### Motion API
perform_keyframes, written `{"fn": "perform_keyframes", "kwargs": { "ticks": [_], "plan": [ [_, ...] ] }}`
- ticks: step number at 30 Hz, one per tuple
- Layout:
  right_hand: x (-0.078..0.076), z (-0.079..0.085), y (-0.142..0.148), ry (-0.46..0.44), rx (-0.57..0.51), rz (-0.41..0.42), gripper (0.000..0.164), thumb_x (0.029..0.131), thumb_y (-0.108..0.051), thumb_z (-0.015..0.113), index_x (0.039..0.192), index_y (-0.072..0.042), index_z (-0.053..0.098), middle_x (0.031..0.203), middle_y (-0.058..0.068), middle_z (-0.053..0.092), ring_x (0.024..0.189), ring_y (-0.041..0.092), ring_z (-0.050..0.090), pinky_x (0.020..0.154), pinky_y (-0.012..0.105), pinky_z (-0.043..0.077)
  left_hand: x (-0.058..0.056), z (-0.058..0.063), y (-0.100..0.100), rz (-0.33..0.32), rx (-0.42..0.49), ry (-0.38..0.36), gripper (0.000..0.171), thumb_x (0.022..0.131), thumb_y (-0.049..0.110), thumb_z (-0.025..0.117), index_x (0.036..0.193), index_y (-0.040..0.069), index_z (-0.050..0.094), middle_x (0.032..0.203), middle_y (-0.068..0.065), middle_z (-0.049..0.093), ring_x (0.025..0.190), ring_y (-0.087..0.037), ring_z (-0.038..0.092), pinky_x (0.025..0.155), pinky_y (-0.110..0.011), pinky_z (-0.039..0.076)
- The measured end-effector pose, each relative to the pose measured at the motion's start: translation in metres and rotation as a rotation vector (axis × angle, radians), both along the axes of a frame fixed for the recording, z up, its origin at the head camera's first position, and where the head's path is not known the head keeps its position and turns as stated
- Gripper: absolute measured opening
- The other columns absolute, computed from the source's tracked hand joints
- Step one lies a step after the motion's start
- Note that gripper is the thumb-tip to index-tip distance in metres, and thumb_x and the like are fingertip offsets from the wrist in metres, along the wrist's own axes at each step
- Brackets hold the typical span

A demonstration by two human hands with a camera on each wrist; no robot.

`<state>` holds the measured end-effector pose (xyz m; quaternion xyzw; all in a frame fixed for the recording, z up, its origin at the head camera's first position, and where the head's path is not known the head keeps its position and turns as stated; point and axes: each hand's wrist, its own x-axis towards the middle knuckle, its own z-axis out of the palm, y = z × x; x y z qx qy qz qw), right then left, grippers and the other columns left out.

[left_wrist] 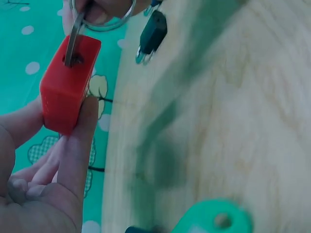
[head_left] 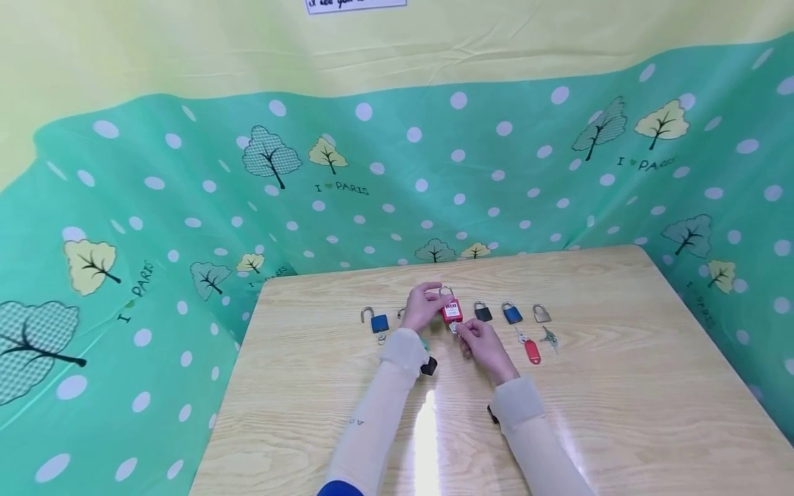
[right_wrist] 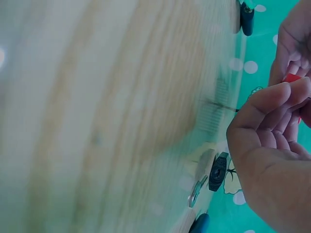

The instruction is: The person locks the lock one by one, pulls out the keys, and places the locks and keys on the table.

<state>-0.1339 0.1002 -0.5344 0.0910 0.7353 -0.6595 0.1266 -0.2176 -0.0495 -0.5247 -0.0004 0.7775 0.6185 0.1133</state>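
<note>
A red padlock (head_left: pixel 452 314) with a white label is gripped by my left hand (head_left: pixel 423 308), its shackle pointing away from me. In the left wrist view, thumb and fingers pinch the sides of the lock body. A key (left_wrist: pixel 74 41) stands in the keyhole at the lock's bottom, with a metal ring (left_wrist: pixel 121 22) at its head. My right hand (head_left: pixel 486 348) pinches the key between thumb and fingers. In the right wrist view, my right hand's curled fingers hide most of the key and lock.
Left of my hands lies a blue padlock (head_left: pixel 380 323) with its shackle swung out. To the right are black (head_left: pixel 482 312), blue (head_left: pixel 512 313) and silver (head_left: pixel 542 314) padlocks, loose keys (head_left: pixel 549 337) and a red tag (head_left: pixel 532 351). A green tag (left_wrist: pixel 214 218) lies near my left wrist.
</note>
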Motion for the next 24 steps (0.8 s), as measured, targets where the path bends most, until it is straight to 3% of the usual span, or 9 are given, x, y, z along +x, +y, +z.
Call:
{"fn": "perform_keyframes", "kwargs": {
  "ticks": [5, 11, 15, 18, 20, 24],
  "plan": [
    [0.004, 0.002, -0.003, -0.003, 0.028, -0.009, 0.024, 0.1, -0.022, 0.051, 0.099, 0.002, 0.055, 0.084, 0.018, 0.059, 0.065, 0.018, 0.052, 0.059, 0.029, 0.048, 0.005, -0.002, 0.004, 0.073, 0.058, -0.042, 0.046, 0.083, 0.021, 0.076, 0.124, 0.006, 0.06, 0.099, -0.009, 0.07, 0.085, -0.017, 0.067, 0.074, -0.027, 0.055],
    [0.009, 0.003, -0.004, 0.029, 0.163, -0.012, 0.024, 0.1, -0.024, 0.05, 0.098, -0.001, 0.056, 0.083, 0.017, 0.059, 0.065, 0.022, 0.053, 0.055, 0.029, 0.046, 0.008, -0.005, 0.007, 0.138, 0.138, -0.079, 0.04, 0.084, 0.017, 0.075, 0.121, 0.005, 0.063, 0.099, -0.01, 0.07, 0.085, -0.018, 0.068, 0.074, -0.028, 0.056],
    [0.015, 0.001, -0.007, 0.018, 0.262, 0.01, 0.023, 0.099, -0.026, 0.053, 0.094, -0.004, 0.057, 0.08, 0.013, 0.059, 0.065, 0.019, 0.051, 0.056, 0.027, 0.043, 0.003, -0.008, 0.001, 0.275, 0.203, -0.103, 0.04, 0.084, 0.017, 0.074, 0.121, 0.005, 0.063, 0.102, -0.01, 0.069, 0.089, -0.018, 0.067, 0.076, -0.028, 0.055],
    [0.019, -0.001, -0.008, -0.014, 0.282, 0.025, 0.022, 0.098, -0.026, 0.054, 0.093, -0.006, 0.058, 0.081, 0.01, 0.059, 0.068, 0.018, 0.051, 0.059, 0.027, 0.042, -0.002, -0.008, -0.007, 0.364, 0.191, -0.08, 0.038, 0.085, 0.018, 0.074, 0.12, 0.007, 0.063, 0.102, -0.009, 0.068, 0.089, -0.019, 0.065, 0.076, -0.032, 0.055],
    [0.02, -0.002, -0.008, -0.021, 0.283, 0.015, 0.023, 0.098, -0.027, 0.053, 0.093, -0.006, 0.059, 0.082, 0.01, 0.06, 0.068, 0.018, 0.051, 0.06, 0.028, 0.042, -0.004, -0.007, -0.01, 0.343, 0.137, -0.067, 0.038, 0.085, 0.021, 0.074, 0.12, 0.009, 0.064, 0.102, -0.008, 0.067, 0.089, -0.019, 0.065, 0.075, -0.033, 0.055],
    [0.019, -0.003, -0.004, -0.001, 0.319, 0.003, 0.023, 0.097, -0.025, 0.055, 0.092, -0.003, 0.061, 0.082, 0.011, 0.062, 0.068, 0.018, 0.052, 0.059, 0.028, 0.041, -0.004, -0.006, -0.006, 0.24, 0.057, -0.065, 0.042, 0.082, 0.023, 0.077, 0.12, 0.012, 0.064, 0.099, -0.005, 0.067, 0.086, -0.018, 0.066, 0.072, -0.031, 0.056]
  ]
}}
